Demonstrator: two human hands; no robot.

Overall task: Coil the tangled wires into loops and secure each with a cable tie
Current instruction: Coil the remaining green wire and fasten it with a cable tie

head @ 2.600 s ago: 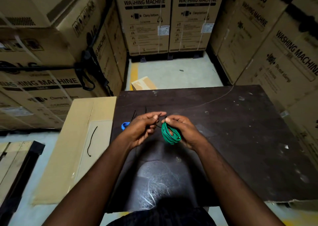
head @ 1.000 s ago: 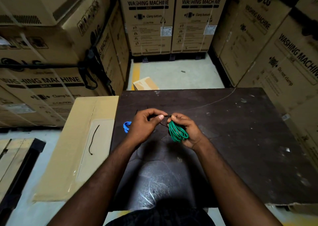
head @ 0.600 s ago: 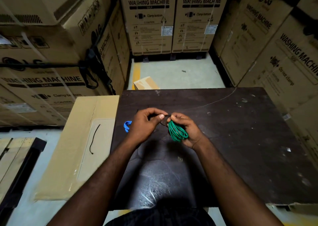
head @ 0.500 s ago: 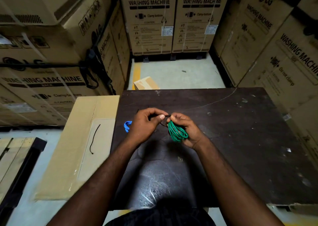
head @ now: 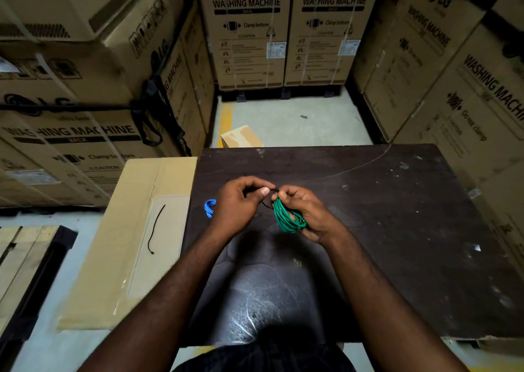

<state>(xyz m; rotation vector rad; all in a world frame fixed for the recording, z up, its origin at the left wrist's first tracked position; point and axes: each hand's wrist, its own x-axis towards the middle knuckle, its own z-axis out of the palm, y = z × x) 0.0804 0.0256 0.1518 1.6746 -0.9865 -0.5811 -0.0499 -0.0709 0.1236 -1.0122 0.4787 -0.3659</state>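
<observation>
My right hand [head: 307,215] grips a coil of green wire [head: 285,217] just above the dark table [head: 397,230]. A thin black cable tie [head: 268,203] runs around the top of the coil. My left hand [head: 239,205] pinches the tie's end between thumb and forefinger, right beside the right hand's fingertips. A small blue wire coil [head: 209,207] lies on the table just left of my left hand, partly hidden by it.
A flat cardboard box [head: 119,244] lies left of the table with a loose black cable tie [head: 156,228] on it. Stacked washing machine cartons [head: 249,31] wall in the space on three sides. A small carton [head: 241,137] sits on the floor beyond the table.
Both hands stay together over the table holding the green coil and tie. The left thumb and forefinger have closed slightly on the tie; little else has moved.
</observation>
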